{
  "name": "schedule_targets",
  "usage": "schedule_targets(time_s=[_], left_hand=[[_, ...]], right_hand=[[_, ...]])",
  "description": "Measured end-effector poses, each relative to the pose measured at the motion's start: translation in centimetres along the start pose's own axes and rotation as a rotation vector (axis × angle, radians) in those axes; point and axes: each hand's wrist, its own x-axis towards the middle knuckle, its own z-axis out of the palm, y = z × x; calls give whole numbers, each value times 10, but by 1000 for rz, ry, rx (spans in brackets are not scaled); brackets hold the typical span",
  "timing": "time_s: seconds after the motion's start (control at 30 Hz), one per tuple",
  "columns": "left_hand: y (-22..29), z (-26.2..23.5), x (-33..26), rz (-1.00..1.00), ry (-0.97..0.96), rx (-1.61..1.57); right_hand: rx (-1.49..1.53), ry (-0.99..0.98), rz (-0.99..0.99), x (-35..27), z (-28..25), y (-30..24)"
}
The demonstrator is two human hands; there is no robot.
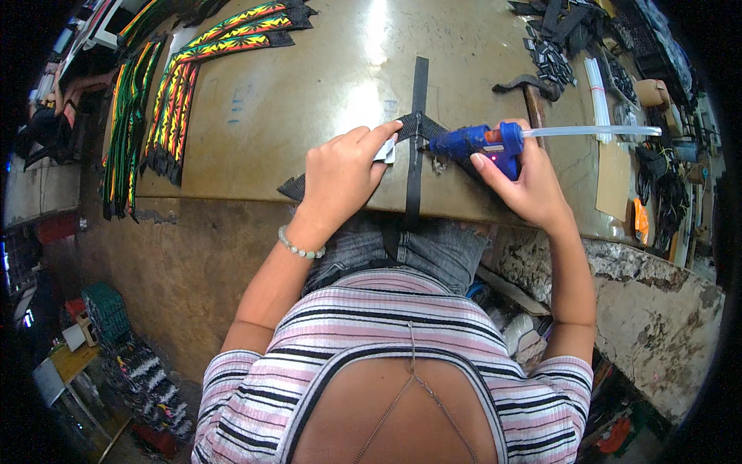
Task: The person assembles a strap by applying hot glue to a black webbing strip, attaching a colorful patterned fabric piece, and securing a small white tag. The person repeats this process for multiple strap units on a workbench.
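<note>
My right hand [527, 185] grips a blue hot glue gun [475, 142] with a clear glue stick [591, 131] poking out of its back. Its nozzle points left at a black woven strap [418, 93] that runs across the worn brown tabletop [309, 100] and hangs over the near edge. My left hand [340, 176] presses down on a second black strap piece [294, 186] where it crosses the first, with a small white piece [386, 154] under the fingers. The index finger reaches toward the nozzle.
Striped red, yellow and green straps [185, 77] lie in rows at the table's far left. Black buckles and strap bits [556, 54] are piled at the far right, beside spare glue sticks [595, 89]. A hammer [533, 93] lies near the glue gun. Crates [104, 309] stand on the floor at left.
</note>
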Motion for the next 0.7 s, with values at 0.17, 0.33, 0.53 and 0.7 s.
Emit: schedule_targets(time_s=[0.17, 0.33, 0.53, 0.7], left_hand=[[0, 0, 1, -9, -13, -12], [4, -16, 8, -6, 180, -243], [-17, -46, 23, -492, -219, -2374], [-13, -21, 27, -668, -248, -2756]], right_hand=[[153, -181, 122, -14, -11, 1], [357, 636, 194, -52, -49, 80], [-623, 1131, 864, -131, -121, 215], [-663, 684, 904, -139, -108, 112]])
